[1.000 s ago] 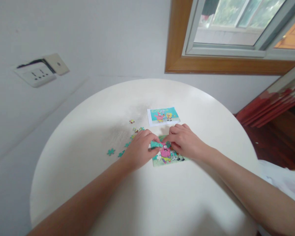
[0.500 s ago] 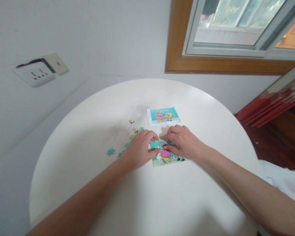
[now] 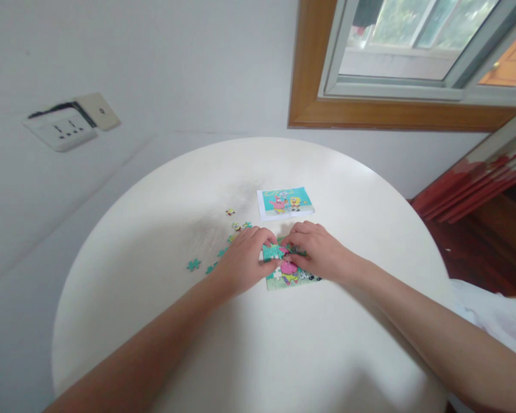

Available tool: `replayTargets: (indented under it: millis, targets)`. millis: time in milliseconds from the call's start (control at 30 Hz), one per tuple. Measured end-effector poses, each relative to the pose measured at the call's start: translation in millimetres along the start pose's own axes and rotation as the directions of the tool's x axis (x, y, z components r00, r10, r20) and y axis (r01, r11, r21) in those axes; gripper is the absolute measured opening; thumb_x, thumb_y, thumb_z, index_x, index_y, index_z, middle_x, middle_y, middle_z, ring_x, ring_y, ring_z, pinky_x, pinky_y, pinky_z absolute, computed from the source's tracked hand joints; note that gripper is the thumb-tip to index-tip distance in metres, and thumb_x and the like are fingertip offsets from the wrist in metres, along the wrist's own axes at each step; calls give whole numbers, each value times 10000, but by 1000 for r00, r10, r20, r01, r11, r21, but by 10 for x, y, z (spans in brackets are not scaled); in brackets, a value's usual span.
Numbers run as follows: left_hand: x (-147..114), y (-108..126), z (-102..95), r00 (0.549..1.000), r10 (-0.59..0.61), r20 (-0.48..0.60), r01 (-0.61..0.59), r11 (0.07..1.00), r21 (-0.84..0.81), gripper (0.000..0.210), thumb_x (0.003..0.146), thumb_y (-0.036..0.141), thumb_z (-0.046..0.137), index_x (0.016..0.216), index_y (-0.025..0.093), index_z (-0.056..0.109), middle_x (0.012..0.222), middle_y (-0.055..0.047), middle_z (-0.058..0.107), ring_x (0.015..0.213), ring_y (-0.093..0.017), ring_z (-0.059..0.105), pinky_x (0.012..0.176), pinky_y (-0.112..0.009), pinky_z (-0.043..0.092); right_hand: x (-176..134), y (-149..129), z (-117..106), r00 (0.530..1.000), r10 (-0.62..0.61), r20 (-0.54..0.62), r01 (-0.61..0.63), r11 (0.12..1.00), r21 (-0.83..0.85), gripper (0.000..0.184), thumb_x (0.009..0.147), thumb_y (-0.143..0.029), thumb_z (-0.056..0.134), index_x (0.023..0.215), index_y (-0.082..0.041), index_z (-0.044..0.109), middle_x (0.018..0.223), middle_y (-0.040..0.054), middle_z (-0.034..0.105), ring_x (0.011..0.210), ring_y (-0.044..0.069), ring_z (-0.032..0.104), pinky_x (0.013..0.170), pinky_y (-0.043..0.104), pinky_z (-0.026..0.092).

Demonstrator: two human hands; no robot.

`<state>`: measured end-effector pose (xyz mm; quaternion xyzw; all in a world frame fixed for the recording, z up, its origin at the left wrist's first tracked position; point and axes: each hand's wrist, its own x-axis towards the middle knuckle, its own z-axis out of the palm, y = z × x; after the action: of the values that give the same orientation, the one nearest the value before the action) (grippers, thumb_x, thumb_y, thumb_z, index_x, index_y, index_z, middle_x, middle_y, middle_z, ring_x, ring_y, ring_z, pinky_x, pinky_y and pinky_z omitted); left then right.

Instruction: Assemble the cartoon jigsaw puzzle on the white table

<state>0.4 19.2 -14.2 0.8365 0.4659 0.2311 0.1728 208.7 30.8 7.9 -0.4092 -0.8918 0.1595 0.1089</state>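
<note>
A partly assembled jigsaw puzzle lies on the white table, showing a pink cartoon figure on teal and pale green. Both hands work at its upper part. My left hand grips a teal section at the left edge between thumb and fingers. From the right, my right hand pinches the adjoining section near the pink figure's head, its fingers curled. Parts of the puzzle's top and right side are hidden under the right hand. Loose teal jigsaw pieces lie left of my left hand, some partly covered by it.
Behind the puzzle lies a reference picture card with the cartoon scene. A yellowish loose piece sits farther back on the round white table. A wall with a socket and a wood-framed window borders the table.
My right hand has shifted slightly left and down, closer to my left hand. The teal section between the hands looks slightly moved. The loose pieces and picture card stay put.
</note>
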Motion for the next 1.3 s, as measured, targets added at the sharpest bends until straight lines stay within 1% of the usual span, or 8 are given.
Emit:
replayTargets:
  millis: [300, 567, 700, 833, 967, 1133, 1300]
  targets:
    - [-1, -12, 11, 1000, 8, 6, -8, 1000, 5, 244, 761, 248, 679, 953, 200, 536, 920, -35, 589, 922, -225, 543, 847, -375, 416, 27, 67, 61, 1000, 9, -22, -7, 996, 85, 243, 824, -256, 655, 1057, -185, 657, 993, 74, 596, 960, 207, 528, 857, 346, 385]
    - [8, 28, -15, 999, -28, 21, 28, 1000, 2, 244, 739, 223, 688, 941, 199, 553, 923, -39, 593, 937, -234, 552, 858, -384, 421, 39, 56, 58, 1000, 15, -17, -12, 991, 133, 199, 805, -202, 656, 1003, -188, 671, 951, 65, 600, 940, 203, 542, 863, 352, 404]
    - [9, 15, -12, 1000, -19, 21, 18, 1000, 16, 242, 748, 237, 684, 955, 198, 564, 931, -41, 602, 945, -235, 554, 859, -386, 426, 20, 50, 36, 999, -29, -34, 33, 993, 115, 223, 819, -171, 640, 1039, -158, 675, 939, 87, 605, 944, 209, 547, 883, 357, 425]
    - [4, 5, -2, 1000, -6, 13, 6, 999, 40, 238, 753, 233, 682, 962, 204, 570, 926, -37, 605, 956, -238, 554, 869, -388, 430, 3, 41, 12, 994, -100, -48, 103, 993, 50, 248, 851, -123, 589, 1078, -129, 687, 945, 105, 602, 956, 211, 542, 881, 335, 435]
    - [5, 5, 7, 999, -20, 29, 19, 999, 42, 246, 755, 230, 685, 976, 195, 580, 953, -49, 612, 980, -246, 552, 885, -397, 427, 13, 21, 9, 989, -145, -42, 143, 989, -38, 213, 891, -153, 559, 1041, -135, 709, 912, 97, 601, 892, 199, 535, 817, 312, 433]
    - [6, -13, 14, 1000, -4, 15, 4, 999, 39, 230, 750, 224, 680, 960, 195, 590, 942, -43, 618, 972, -242, 551, 895, -404, 427, 27, 2, 16, 979, -203, -13, 196, 962, -191, 226, 942, -210, 510, 1002, -138, 715, 856, 84, 595, 832, 188, 506, 742, 300, 389]
    - [4, -15, 14, 1000, 5, 11, -6, 999, 51, 249, 745, 218, 684, 971, 204, 582, 933, -33, 616, 978, -236, 551, 898, -395, 428, 14, -24, 1, 967, -255, 23, 247, 910, -332, 215, 956, -225, 497, 949, -147, 698, 859, 72, 588, 846, 191, 491, 735, 324, 333]
